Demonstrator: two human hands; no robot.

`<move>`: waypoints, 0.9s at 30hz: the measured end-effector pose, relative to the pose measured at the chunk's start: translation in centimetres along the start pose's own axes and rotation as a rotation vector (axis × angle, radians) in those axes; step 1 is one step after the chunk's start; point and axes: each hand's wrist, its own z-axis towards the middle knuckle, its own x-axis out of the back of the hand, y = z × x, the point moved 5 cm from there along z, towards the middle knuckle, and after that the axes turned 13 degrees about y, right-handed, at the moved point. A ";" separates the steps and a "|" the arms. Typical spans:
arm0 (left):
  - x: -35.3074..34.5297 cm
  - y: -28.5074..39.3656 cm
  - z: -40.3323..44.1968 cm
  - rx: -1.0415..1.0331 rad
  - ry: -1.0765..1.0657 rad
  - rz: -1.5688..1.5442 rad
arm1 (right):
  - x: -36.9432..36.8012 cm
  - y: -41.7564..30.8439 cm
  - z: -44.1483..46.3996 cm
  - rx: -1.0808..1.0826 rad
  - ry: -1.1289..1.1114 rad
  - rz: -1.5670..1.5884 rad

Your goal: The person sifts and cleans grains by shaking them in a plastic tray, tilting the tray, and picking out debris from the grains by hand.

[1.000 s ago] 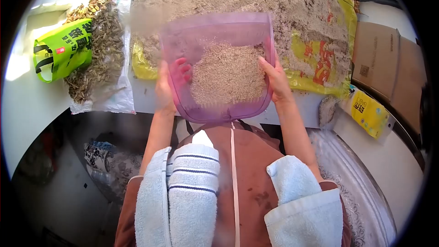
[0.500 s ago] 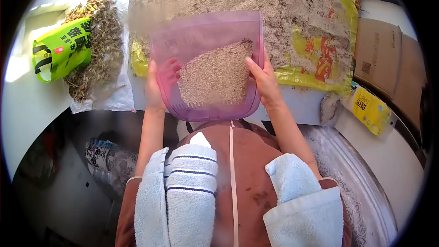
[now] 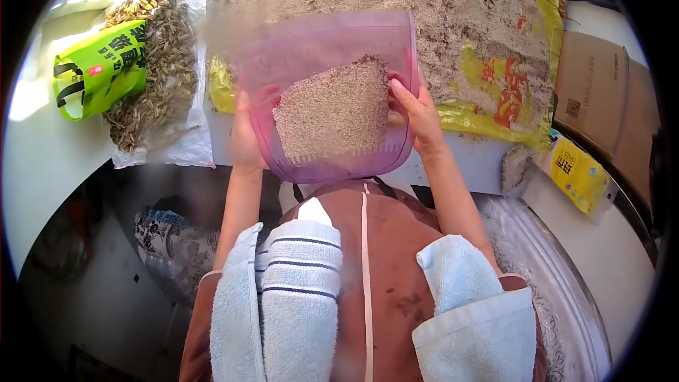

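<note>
A purple translucent scoop-shaped tray (image 3: 318, 32) is held level in front of my body, with a heap of pale grains (image 3: 332, 110) lying in it. My left hand (image 3: 247, 127) grips the tray's left side, its fingers showing through the plastic from beneath. On the right side my right hand (image 3: 417, 113) is closed round the edge, thumb on top near the grains. Behind the tray, more grain mixed with dark bits (image 3: 453, 7) is spread over a yellow plastic sheet (image 3: 470, 124).
On the left, dried pods (image 3: 166, 64) lie on a white plastic bag (image 3: 198, 134) beside a green bag (image 3: 102, 71). Cardboard (image 3: 594, 92) and a yellow packet (image 3: 576, 173) lie at the right. A grey stone-like object (image 3: 515, 168) sits near the table's front edge.
The tray first shifted slightly left, then a little right in view. The grains in it went from a wide patch to a slanted heap, darker bits at its upper right corner. Both hands kept hold.
</note>
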 end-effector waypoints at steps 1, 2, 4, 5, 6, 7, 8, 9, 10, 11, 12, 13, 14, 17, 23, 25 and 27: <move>-1.6 -0.6 -0.2 -0.077 -0.012 0.006 | 1.7 0.0 1.5 -0.043 -0.028 0.012; -3.1 -1.2 -0.4 -0.154 -0.026 0.009 | 3.3 -0.2 2.7 -0.084 -0.055 0.020; -3.9 -2.8 -0.6 -0.231 0.017 0.067 | 4.6 -1.7 3.0 -0.070 -0.064 0.044; -4.4 -3.1 -1.2 -0.211 0.031 0.060 | 4.9 -2.3 2.9 -0.061 -0.069 0.033; -4.7 -3.4 -1.5 -0.191 0.048 0.054 | 5.2 -2.7 2.8 -0.053 -0.076 0.021; -3.1 -3.3 -0.9 -0.115 0.061 0.085 | 4.1 -2.7 2.4 0.026 -0.066 0.029; -1.6 -2.8 -0.4 -0.032 0.041 0.027 | 2.8 -2.2 1.6 0.066 -0.047 -0.032; -0.1 -2.1 0.2 0.050 0.019 -0.028 | 1.1 -1.9 0.5 0.107 -0.028 -0.089; 0.9 -1.3 0.5 0.131 0.003 -0.083 | -0.3 -1.5 -0.2 0.144 -0.011 -0.148; 1.6 -0.7 0.8 0.140 -0.017 -0.043 | -0.8 -0.6 -0.1 0.160 0.007 -0.157; 1.4 -0.8 0.9 0.139 -0.036 -0.060 | -0.4 0.0 0.6 0.085 -0.016 -0.114; 0.8 -1.3 1.0 0.136 -0.056 -0.079 | 0.8 0.2 1.9 0.011 -0.041 -0.073; -0.3 -2.0 0.9 0.132 -0.080 -0.099 | 2.0 0.2 2.7 -0.059 -0.064 -0.033; -5.6 -0.6 -1.4 0.101 -0.037 -0.415 | 5.3 -2.4 3.7 -0.124 -0.063 -0.010; 1.0 -2.2 1.3 0.164 0.010 -0.020 | 0.5 -2.0 0.9 0.042 0.021 -0.051; 0.2 -1.9 1.1 0.149 -0.042 -0.069 | 0.0 -1.4 1.0 0.048 0.028 -0.084; -3.0 -1.4 0.2 -0.136 -0.004 -0.017 | 2.5 -1.5 2.8 -0.065 -0.054 0.007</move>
